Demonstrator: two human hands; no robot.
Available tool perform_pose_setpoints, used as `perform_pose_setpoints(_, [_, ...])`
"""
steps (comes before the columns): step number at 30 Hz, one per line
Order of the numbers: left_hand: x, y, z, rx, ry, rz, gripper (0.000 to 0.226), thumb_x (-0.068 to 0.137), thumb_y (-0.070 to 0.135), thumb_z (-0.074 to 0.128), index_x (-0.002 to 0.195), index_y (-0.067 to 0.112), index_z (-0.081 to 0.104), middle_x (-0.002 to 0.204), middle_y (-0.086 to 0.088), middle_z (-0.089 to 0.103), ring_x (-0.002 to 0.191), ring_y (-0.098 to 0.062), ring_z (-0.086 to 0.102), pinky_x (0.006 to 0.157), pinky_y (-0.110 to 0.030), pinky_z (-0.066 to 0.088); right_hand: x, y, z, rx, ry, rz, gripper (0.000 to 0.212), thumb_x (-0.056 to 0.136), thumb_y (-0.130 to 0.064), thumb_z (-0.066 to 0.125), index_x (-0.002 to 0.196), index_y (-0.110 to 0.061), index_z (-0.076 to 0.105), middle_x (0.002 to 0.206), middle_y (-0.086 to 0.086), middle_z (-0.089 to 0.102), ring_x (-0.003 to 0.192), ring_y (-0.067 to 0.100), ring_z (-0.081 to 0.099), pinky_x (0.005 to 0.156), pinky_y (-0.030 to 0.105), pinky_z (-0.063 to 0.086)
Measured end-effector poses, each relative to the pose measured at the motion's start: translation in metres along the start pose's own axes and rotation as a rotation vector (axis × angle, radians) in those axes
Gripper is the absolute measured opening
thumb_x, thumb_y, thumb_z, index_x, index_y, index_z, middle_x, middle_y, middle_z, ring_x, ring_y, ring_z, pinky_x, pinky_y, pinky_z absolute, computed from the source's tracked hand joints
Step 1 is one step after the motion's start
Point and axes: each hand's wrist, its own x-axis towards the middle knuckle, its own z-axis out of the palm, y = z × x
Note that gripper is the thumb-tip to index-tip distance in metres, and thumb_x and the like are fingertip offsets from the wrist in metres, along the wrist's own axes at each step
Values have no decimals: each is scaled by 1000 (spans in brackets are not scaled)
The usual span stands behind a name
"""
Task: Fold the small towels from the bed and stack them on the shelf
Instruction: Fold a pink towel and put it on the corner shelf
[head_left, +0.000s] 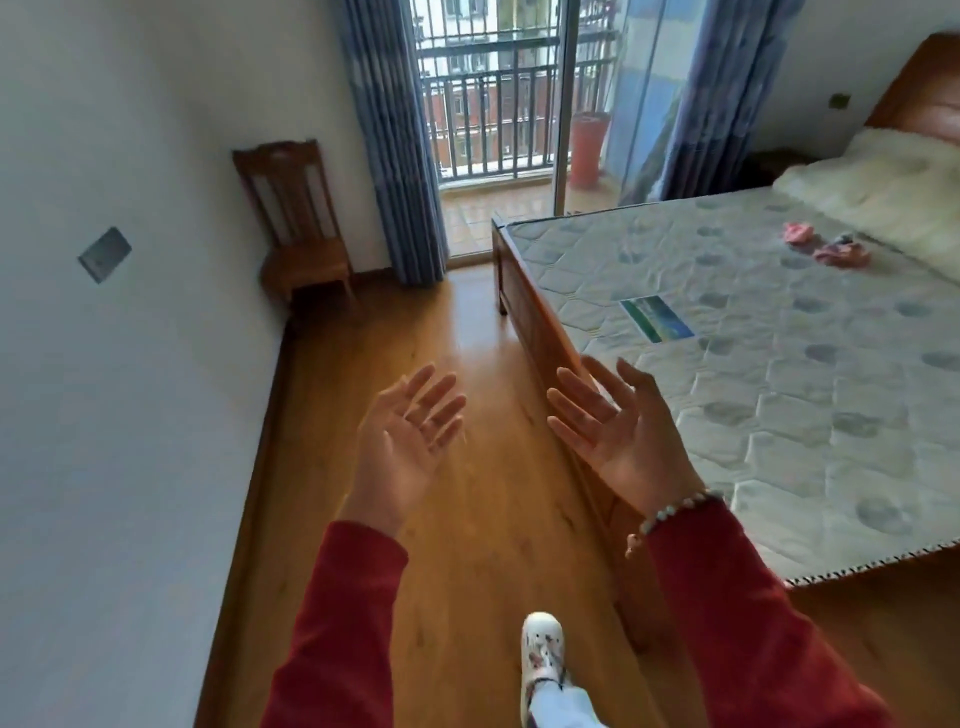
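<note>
Small pink towels lie crumpled on the bare mattress (753, 374) at the far right: one (798, 233) further back, another (841, 254) with a dark piece beside it. My left hand (402, 441) and my right hand (618, 426) are raised over the wooden floor, palms up, fingers straight and spread, both holding nothing. They are well short of the towels, left of the bed's wooden side rail. No shelf shows in this view.
A wooden chair (298, 223) stands against the left wall. Blue curtains (395, 140) frame an open balcony door with a red bin (587, 150) outside. A cream blanket (883, 192) lies at the bed's head. My white shoe (543, 644) is on the floor.
</note>
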Motion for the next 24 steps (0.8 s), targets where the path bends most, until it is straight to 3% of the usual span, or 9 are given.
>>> perform_pose_setpoints(8, [134, 10, -22, -5, 82, 23, 49, 87, 44, 56, 129, 20, 60, 130, -8, 64, 123, -31, 59, 105, -46, 45, 154, -16, 10, -9, -36, 88, 34, 92, -42, 53, 114, -22, 69, 123, 7, 69, 115, 28, 65, 104, 49, 45])
perform_pose_setpoints(15, [267, 47, -8, 7, 99, 30, 44, 94, 40, 48, 132, 20, 59, 135, -9, 62, 124, -31, 58, 105, -46, 45, 287, -54, 30, 0, -60, 133, 35, 93, -41, 52, 118, -21, 67, 124, 7, 68, 112, 26, 67, 91, 44, 51])
perform_pose_setpoints(24, [399, 60, -30, -63, 180, 6, 44, 90, 40, 53, 128, 20, 62, 131, -8, 64, 122, -31, 60, 105, -47, 44, 432, -62, 53, -58, -76, 172, 36, 91, -42, 53, 118, -22, 67, 122, 5, 70, 111, 25, 68, 93, 44, 49])
